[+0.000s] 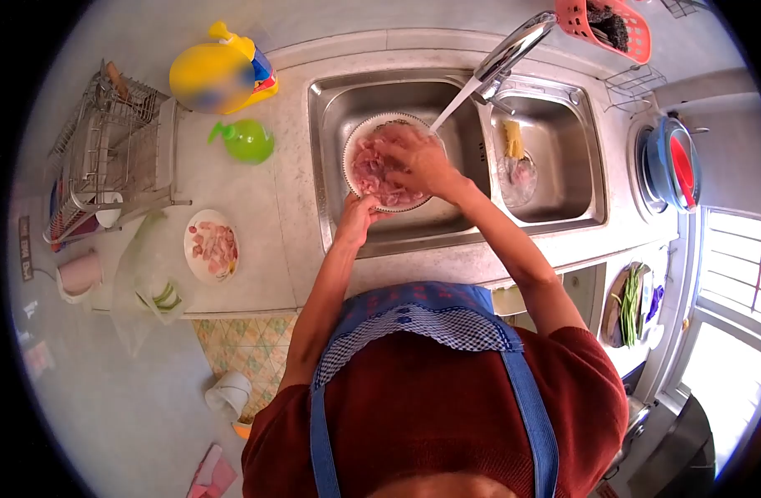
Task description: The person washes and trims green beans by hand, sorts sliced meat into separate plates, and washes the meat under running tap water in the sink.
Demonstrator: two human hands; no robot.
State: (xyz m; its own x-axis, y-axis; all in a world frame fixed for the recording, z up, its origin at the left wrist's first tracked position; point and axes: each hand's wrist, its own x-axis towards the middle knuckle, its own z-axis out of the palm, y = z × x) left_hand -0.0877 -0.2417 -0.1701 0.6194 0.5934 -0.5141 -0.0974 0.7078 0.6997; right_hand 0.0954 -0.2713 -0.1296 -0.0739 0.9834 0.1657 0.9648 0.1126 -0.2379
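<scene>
A white bowl [357,130] with a beaded rim stands in the left basin of the steel sink [335,217], full of pink raw meat slices [369,168] in water. My left hand [360,219] grips the bowl's near rim, with the fingers partly hidden beneath it. Reaching in from the right, my right hand [422,164] lies in the meat with its fingers spread. Water [453,107] runs from the chrome faucet [517,48] into the far right side of the bowl.
In the right basin lie a yellow item [513,139] and a clear plastic bag [518,181]. Left on the counter are a plate of raw meat pieces [199,267], a green bottle [252,141], a yellow bottle [214,79], a plastic bag [135,278] and a wire dish rack [106,158].
</scene>
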